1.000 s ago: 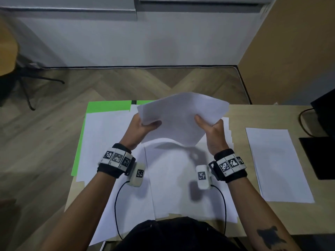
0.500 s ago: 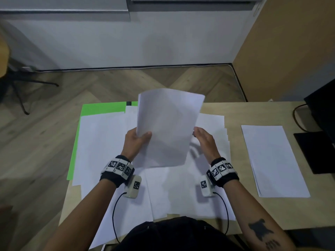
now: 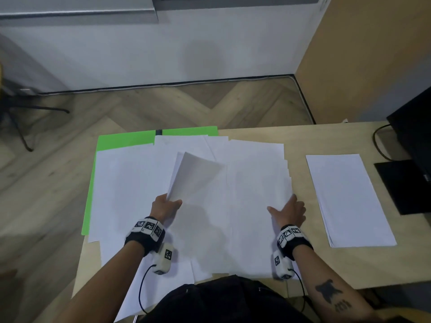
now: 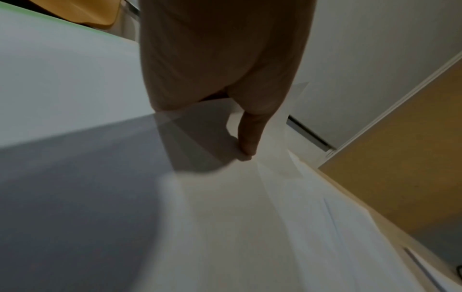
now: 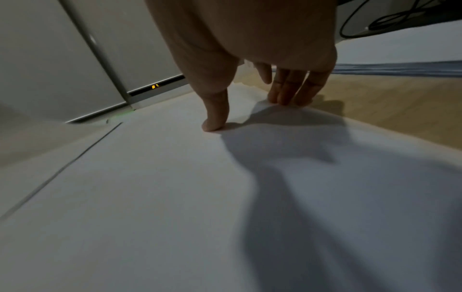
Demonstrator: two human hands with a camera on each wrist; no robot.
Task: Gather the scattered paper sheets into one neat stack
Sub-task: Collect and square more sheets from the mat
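Held sheets (image 3: 196,176): a small bundle of white paper, raised and tilted above the spread, its near corner pinched between thumb and fingers of the left hand (image 3: 166,206). In the left wrist view the thumb (image 4: 248,136) lay along the paper; the other fingers were hidden behind it.

Scattered paper sheets (image 3: 233,206): white, overlapping loosely, covering the left and middle of the table (image 3: 349,269) from far edge to near edge; several hung over the near edge. Their right-hand edges were fanned out in steps.

Right hand (image 3: 289,212): lay at the right edge of the spread, palm down, fingers spread and nearly straight. In the right wrist view the thumb tip pressed on the top sheet and the fingertips (image 5: 287,98) touched the paper's edge where it met the bare wood. It gripped nothing.

Neat stack (image 3: 347,199): white sheets, squared up, lying flat toward the right side of the table, apart from the spread, with bare wood between.

Green sheets (image 3: 126,141): under the white paper, showing at the far left corner and along the left edge of the table.

Wristbands (image 3: 148,227): black, with square black-and-white markers, one on each wrist, each with a small white camera unit (image 3: 164,259) and cable.

Black flat object (image 3: 403,185): at the right edge of the table; identity unclear.
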